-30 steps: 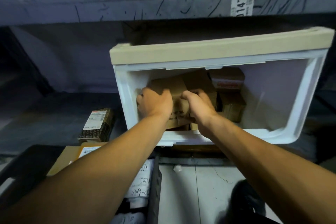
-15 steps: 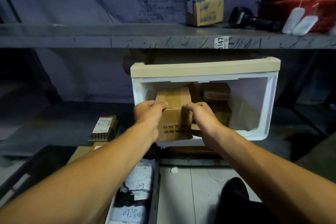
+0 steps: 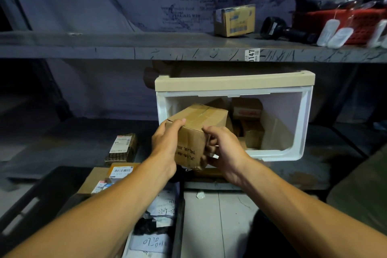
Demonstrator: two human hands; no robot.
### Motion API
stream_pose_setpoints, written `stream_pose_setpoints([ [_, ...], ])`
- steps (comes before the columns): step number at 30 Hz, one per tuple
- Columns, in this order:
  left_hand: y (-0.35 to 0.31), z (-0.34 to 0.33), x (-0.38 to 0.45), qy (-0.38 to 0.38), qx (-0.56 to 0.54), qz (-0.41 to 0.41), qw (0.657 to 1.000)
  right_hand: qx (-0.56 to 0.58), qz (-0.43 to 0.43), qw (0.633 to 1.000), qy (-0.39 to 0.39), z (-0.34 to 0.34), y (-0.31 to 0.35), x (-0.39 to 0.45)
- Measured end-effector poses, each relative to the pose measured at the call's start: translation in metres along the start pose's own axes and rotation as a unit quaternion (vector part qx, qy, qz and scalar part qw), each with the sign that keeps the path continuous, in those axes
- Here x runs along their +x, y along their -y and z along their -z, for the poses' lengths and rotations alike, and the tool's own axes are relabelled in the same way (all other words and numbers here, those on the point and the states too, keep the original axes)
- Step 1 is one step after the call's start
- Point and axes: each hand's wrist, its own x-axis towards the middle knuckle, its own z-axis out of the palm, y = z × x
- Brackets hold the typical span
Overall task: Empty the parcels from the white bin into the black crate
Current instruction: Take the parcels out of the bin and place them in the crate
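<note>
Dim storeroom, grey metal shelf (image 3: 62, 136) w/ a map sheet hung behind it. Left hand (image 3: 167, 142) has its fingers (image 3: 178, 122) curled over the top left edge of a cardboard parcel (image 3: 199, 130); right hand (image 3: 226, 148) is clenched round the parcel's right side, w/ fingertips tucked at the lower near corner. So both hands are grasping the same box, which is tilted, near end low.

Vs 1 s ago: the hands were deep inside the white bin (image 3: 303, 123), pressed on the pile. Half a sec ago the box was up at the front lip. Now most of it is out past the lip and carried in the air, only the far end over the opening. Meaning, as I judge it: the grasp is done and the carry has begun.

Bin sits on the shelf, open side toward the camera, beige lid strip on top. Several more parcels (image 3: 247, 111) are inside, so the task is well short of finished. Black crate (image 3: 41, 192) is low and left of the hands, w/ labelled boxes and paper slips already in it. Next move prob. swings the box down-left. One stray packet (image 3: 122, 147) lies on the shelf beside the bin.
</note>
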Motion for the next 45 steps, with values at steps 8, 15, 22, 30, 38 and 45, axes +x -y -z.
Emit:
stream_pose_setpoints([
  [8,-0.017,0.017,0.021,-0.064,-0.058,0.004,0.996,-0.007,-0.016,0.994,-0.104,0.012,0.001,0.021],
  [15,-0.016,0.037,0.031,0.015,-0.003,0.047,0.999,0.019,-0.06,0.992,-0.11,0.043,0.008,0.031],
  [22,-0.018,0.046,0.033,0.112,0.013,0.056,0.992,0.003,-0.125,0.99,0.068,0.057,0.006,0.032],
  [30,-0.02,0.046,0.033,0.107,0.019,0.105,0.988,0.009,-0.137,0.988,0.065,0.05,0.004,0.035],
  [38,-0.016,0.043,0.03,0.13,0.044,0.129,0.982,0.066,-0.087,0.992,-0.064,0.054,0.008,0.023],
  [45,0.012,0.012,0.013,0.122,0.026,0.161,0.979,0.054,-0.032,0.989,-0.134,0.031,-0.014,0.016],
])
